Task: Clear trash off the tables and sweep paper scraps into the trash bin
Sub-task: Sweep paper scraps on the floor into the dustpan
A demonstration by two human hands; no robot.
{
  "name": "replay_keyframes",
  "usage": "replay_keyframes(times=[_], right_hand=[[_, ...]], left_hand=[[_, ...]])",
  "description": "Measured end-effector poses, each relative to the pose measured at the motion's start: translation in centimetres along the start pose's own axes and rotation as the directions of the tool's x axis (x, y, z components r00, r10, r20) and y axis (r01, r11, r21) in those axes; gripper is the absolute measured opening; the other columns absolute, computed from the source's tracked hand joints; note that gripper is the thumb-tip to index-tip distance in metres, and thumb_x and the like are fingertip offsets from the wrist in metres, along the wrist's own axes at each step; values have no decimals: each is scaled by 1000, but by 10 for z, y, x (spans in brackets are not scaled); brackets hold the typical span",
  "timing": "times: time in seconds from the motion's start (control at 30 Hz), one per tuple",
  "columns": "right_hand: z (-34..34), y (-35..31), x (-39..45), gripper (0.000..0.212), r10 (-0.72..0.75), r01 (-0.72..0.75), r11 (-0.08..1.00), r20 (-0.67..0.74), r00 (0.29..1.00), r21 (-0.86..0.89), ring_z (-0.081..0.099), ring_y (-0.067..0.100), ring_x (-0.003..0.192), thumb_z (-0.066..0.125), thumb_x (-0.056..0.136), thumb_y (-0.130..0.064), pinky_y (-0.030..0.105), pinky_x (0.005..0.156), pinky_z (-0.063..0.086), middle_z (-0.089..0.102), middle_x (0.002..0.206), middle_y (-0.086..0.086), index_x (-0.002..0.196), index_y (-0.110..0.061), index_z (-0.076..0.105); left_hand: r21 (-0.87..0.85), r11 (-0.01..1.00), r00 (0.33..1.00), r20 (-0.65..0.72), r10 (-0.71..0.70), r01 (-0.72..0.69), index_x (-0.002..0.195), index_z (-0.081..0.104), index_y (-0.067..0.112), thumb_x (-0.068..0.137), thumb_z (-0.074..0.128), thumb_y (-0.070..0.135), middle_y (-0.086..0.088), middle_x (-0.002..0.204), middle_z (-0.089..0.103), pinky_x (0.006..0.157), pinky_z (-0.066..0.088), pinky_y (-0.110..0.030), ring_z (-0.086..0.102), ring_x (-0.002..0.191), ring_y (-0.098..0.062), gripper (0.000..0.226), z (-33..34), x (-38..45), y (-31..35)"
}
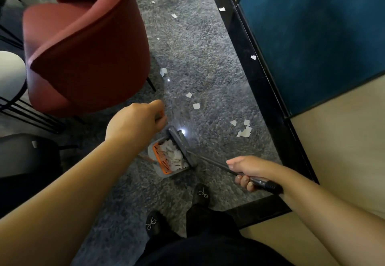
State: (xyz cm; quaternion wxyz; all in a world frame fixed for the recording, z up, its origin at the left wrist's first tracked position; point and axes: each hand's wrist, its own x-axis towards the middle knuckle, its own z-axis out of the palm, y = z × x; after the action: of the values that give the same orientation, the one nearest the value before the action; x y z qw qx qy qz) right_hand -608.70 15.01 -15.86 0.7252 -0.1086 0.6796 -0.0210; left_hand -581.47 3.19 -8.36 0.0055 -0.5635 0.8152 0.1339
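A grey dustpan (155, 168) with an orange comb stands on the grey floor, holding several white paper scraps (173, 154). My left hand (135, 122) is closed around the top of the dustpan's handle. My right hand (248, 172) grips the dark broom handle (262, 182). The grey broom head (181, 144) lies across the dustpan's mouth. More white scraps lie on the floor: a cluster (243, 130) to the right of the broom, two pieces (192, 100) beyond it, and others farther up the floor.
A red upholstered armchair (87, 42) stands close on the left. A black floor border (256, 74) and a blue wall panel (323, 32) run along the right. A white round table top (10, 74) on black legs is at far left. My black shoes (201, 195) stand behind the dustpan.
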Motion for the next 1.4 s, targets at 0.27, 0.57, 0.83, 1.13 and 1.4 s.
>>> replay_keyframes(times=[0.27, 0.57, 0.83, 1.13, 1.4], right_hand=[[9, -27, -17, 41, -73, 72, 996, -33, 997, -47, 33, 4, 38, 40, 103, -18, 15, 34, 29, 42, 61, 2, 142, -30, 36], [56, -79, -11, 39, -120, 119, 992, -12, 993, -45, 30, 4, 33, 39, 103, -16, 13, 32, 29, 37, 59, 4, 140, -29, 38], [136, -130, 15, 36, -123, 126, 991, 70, 990, -35, 30, 3, 31, 37, 104, -18, 13, 30, 27, 36, 57, 2, 138, -30, 38], [223, -183, 73, 11, -9, -13, 995, 218, 976, 102, 32, 1, 30, 39, 103, -26, 13, 27, 26, 33, 61, -3, 109, -21, 47], [248, -208, 111, 27, 10, -106, 954, 325, 946, 279, 32, 1, 28, 35, 104, -30, 13, 28, 25, 37, 49, -4, 85, -12, 42]], left_hand=[[-105, 981, 985, -46, -166, 161, 90, 54, 22, 93, 60, 39, 1, 71, 65, 55, 54, -42, 60, 60, -25, 18, -8, -34, -35], [-116, 960, 956, -123, -268, 254, 91, 58, 22, 91, 63, 39, 2, 62, 59, 51, 49, -35, 57, 57, -26, 18, -20, -66, -88], [-165, 906, 905, -110, -411, 391, 90, 60, 23, 90, 65, 40, 2, 66, 63, 55, 51, -37, 59, 61, -25, 18, -38, -92, -159], [-216, 880, 881, -129, -455, 423, 89, 61, 22, 88, 66, 39, 6, 61, 54, 57, 51, -39, 58, 64, -27, 18, -41, -105, -211], [-253, 866, 858, -180, -481, 432, 83, 59, 24, 87, 71, 34, 9, 58, 55, 53, 51, -37, 55, 55, -21, 16, -32, -117, -227]])
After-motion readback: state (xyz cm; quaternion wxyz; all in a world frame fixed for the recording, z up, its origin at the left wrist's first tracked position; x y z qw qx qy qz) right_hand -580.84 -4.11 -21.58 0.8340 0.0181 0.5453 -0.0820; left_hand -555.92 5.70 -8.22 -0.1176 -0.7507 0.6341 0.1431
